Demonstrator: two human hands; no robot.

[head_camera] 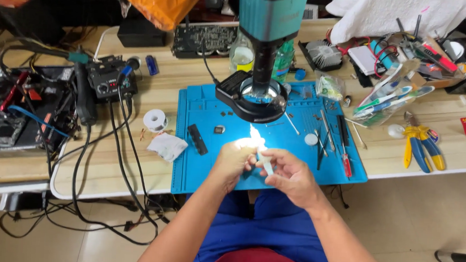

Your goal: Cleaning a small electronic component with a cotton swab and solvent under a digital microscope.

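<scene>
Both my hands meet over the front of a blue work mat point(199, 172), under the ring light of a microscope point(259, 92). My right hand point(289, 174) pinches a small pale tube-shaped thing point(266, 163) that points up toward the light. My left hand point(234, 160) is curled shut beside it, fingertips touching the top of the same thing. The glare washes out what sits at its tip.
On the mat lie a small black block point(197, 139), a tiny chip point(219, 129), tweezers and screwdrivers point(328, 133). Left of the mat are a solder spool point(155, 120), a crumpled wipe point(167, 145), a soldering station point(105, 79) and cables. Yellow-blue pliers point(421, 146) lie at the right.
</scene>
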